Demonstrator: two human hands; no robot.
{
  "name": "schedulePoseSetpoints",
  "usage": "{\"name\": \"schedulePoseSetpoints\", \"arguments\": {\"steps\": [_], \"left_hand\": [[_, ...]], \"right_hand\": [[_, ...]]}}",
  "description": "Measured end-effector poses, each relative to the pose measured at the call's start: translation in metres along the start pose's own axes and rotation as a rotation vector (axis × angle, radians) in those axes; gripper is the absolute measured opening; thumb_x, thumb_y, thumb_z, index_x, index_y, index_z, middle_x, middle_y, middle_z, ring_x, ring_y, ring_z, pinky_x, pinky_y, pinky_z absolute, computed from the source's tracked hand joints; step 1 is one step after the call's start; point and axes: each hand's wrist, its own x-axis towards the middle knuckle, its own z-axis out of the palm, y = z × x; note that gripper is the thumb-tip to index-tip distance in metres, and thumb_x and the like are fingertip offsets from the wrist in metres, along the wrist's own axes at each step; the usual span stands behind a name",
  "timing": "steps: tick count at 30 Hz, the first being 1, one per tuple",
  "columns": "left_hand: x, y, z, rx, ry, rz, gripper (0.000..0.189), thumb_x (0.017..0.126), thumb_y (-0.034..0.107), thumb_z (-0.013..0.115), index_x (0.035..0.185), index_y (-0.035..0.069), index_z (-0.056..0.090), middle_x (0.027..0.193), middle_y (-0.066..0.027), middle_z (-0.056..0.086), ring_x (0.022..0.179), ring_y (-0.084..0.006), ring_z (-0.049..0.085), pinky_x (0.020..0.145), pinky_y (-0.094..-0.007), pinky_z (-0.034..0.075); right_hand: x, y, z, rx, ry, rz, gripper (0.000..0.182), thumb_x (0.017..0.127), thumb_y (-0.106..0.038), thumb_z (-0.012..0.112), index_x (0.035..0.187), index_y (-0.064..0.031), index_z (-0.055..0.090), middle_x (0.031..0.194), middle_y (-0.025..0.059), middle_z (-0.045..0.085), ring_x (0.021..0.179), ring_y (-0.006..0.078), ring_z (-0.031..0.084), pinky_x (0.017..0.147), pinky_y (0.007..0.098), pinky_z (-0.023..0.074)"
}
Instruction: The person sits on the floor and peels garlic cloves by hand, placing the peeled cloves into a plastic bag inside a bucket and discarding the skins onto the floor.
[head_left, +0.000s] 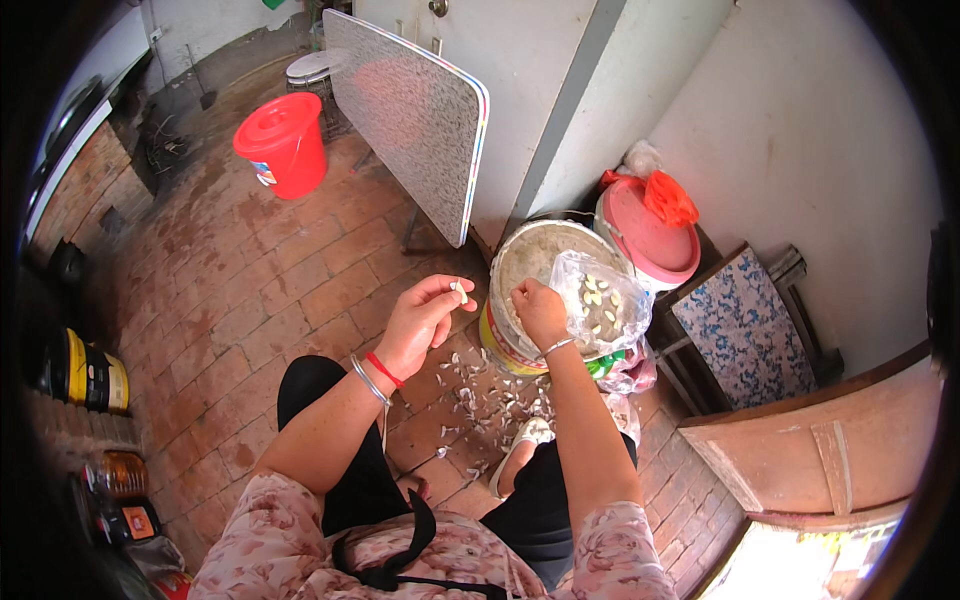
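Between thumb and fingers, my left hand (420, 322) pinches a pale garlic clove (460, 292) above the brick floor. My right hand (540, 311) is level with it, over the near part of a large bucket's dusty top (525, 251). Its fingers are curled in, and I cannot see whether anything is inside them. Just right of that hand, a clear plastic bag (637, 311) lies spread on the bucket top with several peeled garlic cloves (592, 298) on it. Garlic skins (472, 397) are scattered over the floor below, around my right shoe (517, 454).
Behind the bucket stands a pink-lidded bucket (652, 240) with a red plastic bag (670, 199) on top. A folded tabletop (409, 112) leans upright ahead. Further left is a red lidded bucket (285, 150). A wooden door (810, 457) is at right; bottles (120, 474) line the left.
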Motion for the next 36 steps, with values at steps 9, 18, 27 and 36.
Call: {"name": "schedulePoseSetpoints", "arguments": {"steps": [9,18,27,36], "left_hand": [[0.001,0.000,0.000,0.043,-0.002,-0.004,0.020,0.089,0.014,0.053,0.105,0.003,0.059,0.087,-0.0062,0.063,0.044,-0.0024,0.038,0.040,-0.0172,0.029],[-0.007,0.002,0.003,-0.005,-0.142,-0.060,0.021,0.090,0.016,0.053,0.105,0.002,0.058,0.088,-0.0072,0.062,0.046,-0.0021,0.038,0.042,-0.0163,0.029],[-0.004,-0.012,0.019,-0.044,-0.182,-0.111,0.023,0.090,0.016,0.055,0.106,0.001,0.060,0.085,-0.0052,0.061,0.047,-0.0026,0.039,0.042,-0.0172,0.029],[-0.006,-0.013,0.021,0.094,-0.082,-0.047,0.022,0.091,0.017,0.055,0.102,0.000,0.064,0.071,0.0012,0.057,0.046,-0.0028,0.039,0.041,-0.0181,0.029]], "right_hand": [[0.009,0.014,-0.031,0.017,0.026,0.007,0.025,0.085,-0.025,0.050,0.099,-0.0095,0.063,0.088,0.0170,0.065,0.084,0.0357,0.061,0.077,0.0422,0.0481],[-0.078,-0.103,-0.122,0.326,0.343,-0.102,0.013,0.079,-0.004,0.060,0.091,-0.0040,0.065,0.076,0.0106,0.066,0.065,0.0163,0.064,0.062,0.0275,0.0508],[-0.096,-0.094,-0.070,0.239,0.417,-0.388,0.013,0.074,-0.005,0.067,0.085,-0.0044,0.062,0.085,0.0097,0.064,0.074,0.0242,0.064,0.066,0.0312,0.0515],[-0.091,-0.091,-0.060,0.078,0.443,-0.531,0.015,0.071,-0.009,0.070,0.081,-0.0065,0.060,0.090,0.0081,0.064,0.077,0.0270,0.063,0.066,0.0340,0.0513]]}}
